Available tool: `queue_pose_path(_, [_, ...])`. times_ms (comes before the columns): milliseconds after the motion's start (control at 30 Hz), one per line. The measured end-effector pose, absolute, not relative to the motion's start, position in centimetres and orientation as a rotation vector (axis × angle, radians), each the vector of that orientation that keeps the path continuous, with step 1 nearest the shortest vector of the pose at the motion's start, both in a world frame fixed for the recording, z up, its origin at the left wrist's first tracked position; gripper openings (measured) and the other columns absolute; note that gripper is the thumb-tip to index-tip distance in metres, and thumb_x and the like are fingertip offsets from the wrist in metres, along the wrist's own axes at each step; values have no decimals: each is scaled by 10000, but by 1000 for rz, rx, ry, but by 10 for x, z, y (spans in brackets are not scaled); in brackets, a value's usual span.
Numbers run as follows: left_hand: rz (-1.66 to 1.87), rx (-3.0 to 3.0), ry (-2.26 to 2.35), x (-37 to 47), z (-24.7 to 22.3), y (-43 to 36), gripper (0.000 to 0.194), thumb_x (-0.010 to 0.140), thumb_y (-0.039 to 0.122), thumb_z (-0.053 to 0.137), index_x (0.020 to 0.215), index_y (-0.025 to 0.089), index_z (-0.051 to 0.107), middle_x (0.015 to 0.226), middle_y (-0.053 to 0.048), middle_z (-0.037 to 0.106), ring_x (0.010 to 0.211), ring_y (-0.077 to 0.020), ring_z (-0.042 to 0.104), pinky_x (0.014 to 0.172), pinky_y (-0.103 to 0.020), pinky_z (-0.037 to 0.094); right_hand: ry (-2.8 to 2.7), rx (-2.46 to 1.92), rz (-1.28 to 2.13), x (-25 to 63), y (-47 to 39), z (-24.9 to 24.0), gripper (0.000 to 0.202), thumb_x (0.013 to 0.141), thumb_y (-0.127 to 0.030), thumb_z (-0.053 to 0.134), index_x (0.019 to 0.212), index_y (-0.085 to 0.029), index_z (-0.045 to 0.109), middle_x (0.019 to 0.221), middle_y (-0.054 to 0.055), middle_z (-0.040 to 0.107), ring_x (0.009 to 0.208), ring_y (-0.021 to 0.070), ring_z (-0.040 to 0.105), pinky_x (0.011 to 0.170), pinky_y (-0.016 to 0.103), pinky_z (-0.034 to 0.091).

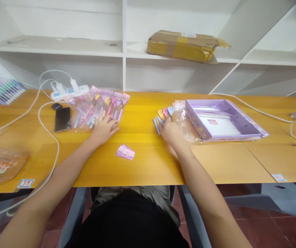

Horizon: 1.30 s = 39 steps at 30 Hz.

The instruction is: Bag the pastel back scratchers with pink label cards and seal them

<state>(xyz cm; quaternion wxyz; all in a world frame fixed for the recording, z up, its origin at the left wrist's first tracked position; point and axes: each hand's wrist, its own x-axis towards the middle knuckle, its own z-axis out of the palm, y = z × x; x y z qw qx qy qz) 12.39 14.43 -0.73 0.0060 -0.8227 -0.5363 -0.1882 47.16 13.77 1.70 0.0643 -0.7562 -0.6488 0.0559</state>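
Observation:
My left hand [104, 130] rests on the near edge of a pile of clear packets [86, 112], its fingers spread and stretched out. Small hand-shaped back scratchers [108, 100] in purple, yellow and pink show in that pile. To the right, my right hand [171, 130] has its fingers closed over a few loose back scratchers [165, 112] with yellow, pink and blue heads; its palm hides part of their handles. Beside it lies a clear plastic bag [185, 122]. Between my hands, nearer to me, several small pink and purple cards [126, 152] overlap on the table [143, 137].
An open purple box [207, 132] stands at right, with a purple back scratcher and a small card inside. A phone [62, 119], power strip [73, 92] and white cables lie left. An orange packet [2, 163] is far left. A taped parcel [184, 46] sits on the shelf.

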Motion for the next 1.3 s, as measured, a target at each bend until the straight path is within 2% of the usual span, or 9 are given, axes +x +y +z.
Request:
queue_pose_path(167, [-582,-2582,-1644,128,-10,147,351,1027,419,655,1331,268,746,1470,-144,621,1397,-439,439,1131,-598,380,-1935,-2291,195,471,135,20,553,1126,-503,403,1448,-65,501,1161,291,779,1126,407,778,980,480,555])
queue_pose_path(400, [-690,-2622,-1615,127,-8,149,274,1059,437,604,1126,251,793,1253,-104,758,1268,-368,519,1126,-571,371,-1958,-2275,202,471,133,23,553,1118,-468,390,1484,-76,524,1139,284,782,1101,411,779,966,485,555])
queue_pose_path(633, [-563,-2671,-1628,135,-6,147,407,1061,463,556,1399,310,724,1602,-118,583,1461,-458,387,1171,-679,285,-1985,-2251,147,470,133,27,507,1105,-424,403,1442,-78,556,1114,262,795,1063,392,786,951,458,558])
queue_pose_path(733, [-539,-2681,-1583,140,0,141,328,1067,437,532,1152,272,803,1302,-140,733,1435,-443,430,1171,-680,284,-1997,-2233,129,470,133,28,485,1106,-430,412,1410,-95,586,1121,255,797,1065,385,788,949,441,559])
queue_pose_path(833, [-546,-2618,-1586,144,7,135,327,1065,382,514,919,239,769,1004,-139,722,1282,-403,538,1097,-614,390,-2016,-2231,135,470,133,28,441,1107,-410,419,1347,-105,627,1131,259,794,1070,387,789,949,443,557])
queue_pose_path(933, [-551,-2591,-1574,145,8,133,251,1029,422,582,1050,223,734,1114,-154,704,1218,-380,567,1057,-549,455,-2025,-2225,151,470,133,28,414,1108,-405,419,1295,-121,654,1128,249,797,1053,381,789,935,440,556])
queue_pose_path(1033, [-515,-2643,-1567,145,4,136,355,985,487,647,1208,213,690,1236,-155,694,1245,-375,563,1081,-524,459,-2018,-2185,147,470,133,29,395,1108,-420,419,1234,-149,677,1098,226,803,1017,370,786,909,430,552])
queue_pose_path(1200, [-490,-2787,-1625,143,5,135,225,929,280,623,1146,240,668,1014,-90,721,1039,-321,624,884,-430,482,-2052,-1867,218,462,128,29,329,1113,-419,447,1266,-202,642,992,116,794,935,304,757,862,385,540])
queue_pose_path(1300, [-562,-2909,-1656,145,17,122,205,880,210,608,1083,232,615,881,-38,650,824,-251,598,726,-370,423,-2090,-1563,300,450,123,19,366,1073,-434,568,1347,-193,588,1064,103,760,963,283,728,858,379,546])
